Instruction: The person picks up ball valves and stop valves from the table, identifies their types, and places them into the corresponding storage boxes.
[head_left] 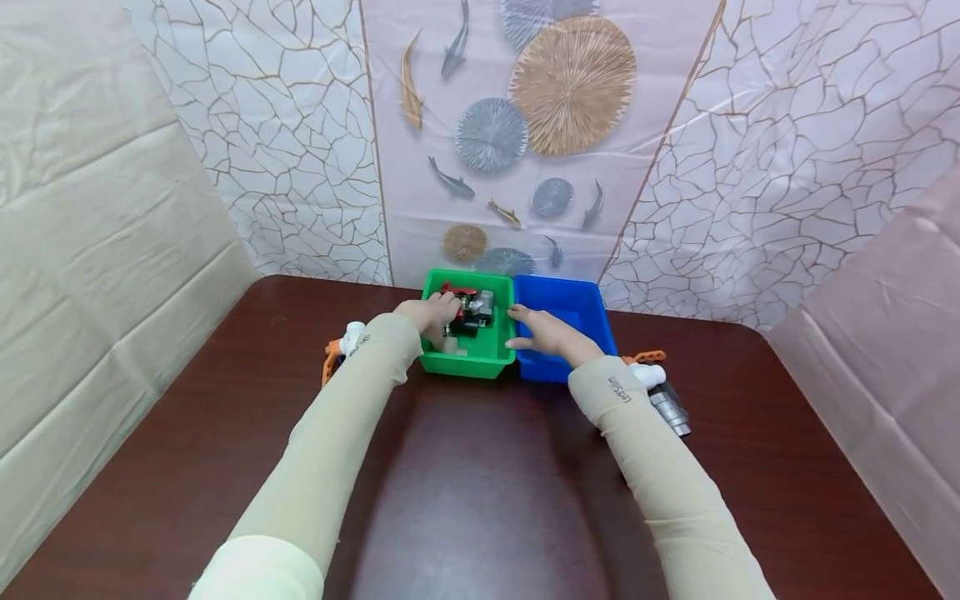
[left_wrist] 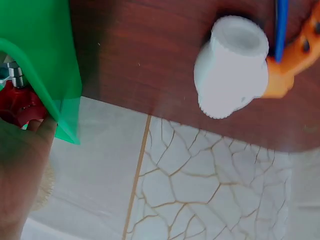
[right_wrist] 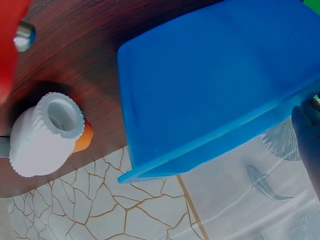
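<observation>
My left hand [head_left: 432, 317] reaches over the left side of a green bin [head_left: 468, 367], fingers down among valves and fittings. Close to its fingers in the left wrist view is a red valve handle [left_wrist: 22, 105] with a silver metal part; I cannot tell whether they grip it. A grey metal fitting [head_left: 486, 302] and a black piece [head_left: 470, 327] lie in the same bin. Over the near left part of a blue bin [head_left: 551, 371], my right hand [head_left: 551, 331] holds nothing, its fingers spread and pointing toward the green bin.
Left of the green bin lies a white plastic valve [left_wrist: 230, 70] with an orange handle [left_wrist: 295, 60]. To the right of the blue bin are another white valve [right_wrist: 47, 135] and a metal fitting [head_left: 670, 410], partly behind the right sleeve. A patterned cloth [head_left: 300, 167] hangs behind the table.
</observation>
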